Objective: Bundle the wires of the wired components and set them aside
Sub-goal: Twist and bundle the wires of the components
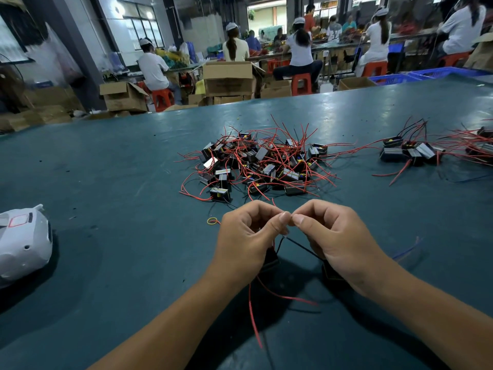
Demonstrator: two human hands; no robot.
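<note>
Green bench (112,166), bare left of the component heap (256,164); both hands (289,236) pinching a black wire (301,245)

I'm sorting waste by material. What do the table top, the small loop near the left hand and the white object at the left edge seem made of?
Table top: likely a dark green rubber or vinyl mat, with dull sheen and scuffs. Loop: probably a yellow rubber band, thin and limp. White object: apparently moulded plastic, smooth and glossy.
</note>
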